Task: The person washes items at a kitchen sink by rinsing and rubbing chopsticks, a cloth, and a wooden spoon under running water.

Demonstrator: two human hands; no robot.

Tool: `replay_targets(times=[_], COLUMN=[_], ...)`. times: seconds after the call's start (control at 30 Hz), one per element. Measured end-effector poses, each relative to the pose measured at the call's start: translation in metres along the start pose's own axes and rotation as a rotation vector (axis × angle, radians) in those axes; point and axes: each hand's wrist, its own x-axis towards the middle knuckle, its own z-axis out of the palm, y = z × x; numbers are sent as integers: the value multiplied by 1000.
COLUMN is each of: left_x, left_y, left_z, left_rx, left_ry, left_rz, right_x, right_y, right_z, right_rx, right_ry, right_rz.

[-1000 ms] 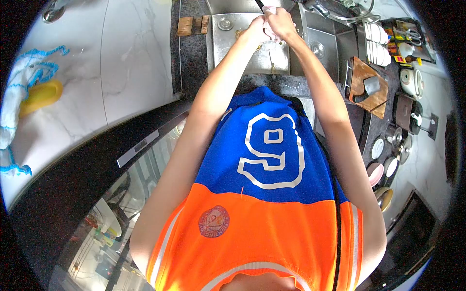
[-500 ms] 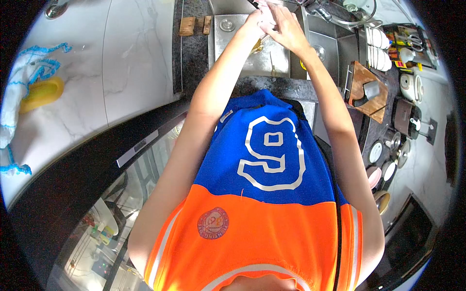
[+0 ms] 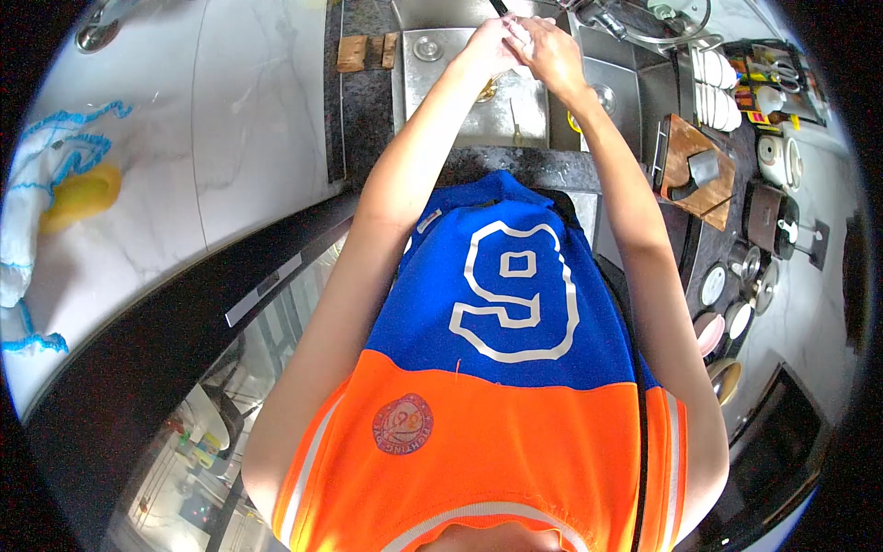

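Observation:
Over the metal sink, my left hand and my right hand meet at the far end of my reach. Fingers of both hands are curled together around something pale and whitish, mostly hidden, whose kind I cannot tell. A black, handle-like stick pokes out just beyond my left fingers; whether a hand grips it is unclear. Under the hands, a golden-brown item lies on the basin floor, partly covered. Closer to me rests a thin utensil.
Wooden blocks sit on the dark counter left of the sink. To the right are a second basin, a faucet, racked white dishes, and a cleaver on a cutting board. A blue-edged cloth hangs far left.
My right hand has drawn in, its fingers now more curled over the left one. The black stick beyond the hands shows more clearly. Both hands stay above the sink.

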Motion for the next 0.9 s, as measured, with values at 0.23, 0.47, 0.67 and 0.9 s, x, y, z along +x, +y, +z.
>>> replay_targets(times=[0.23, 0.47, 0.67, 0.9], left_x=[29, -3, -17, -46], left_y=[-23, -13, -18, -14], left_z=[-46, -19, -19, 5], left_rx=[-152, 128, 296, 559], left_ry=[-84, 261, 410, 101], left_rz=[-76, 197, 412, 400], right_x=[9, -4, -3, 1], right_y=[-7, 2, 15, 4], right_z=[0, 21, 27, 20], right_rx=[-172, 309, 210, 401], right_ry=[-319, -162, -148, -38], right_rz=[146, 210, 289, 472])
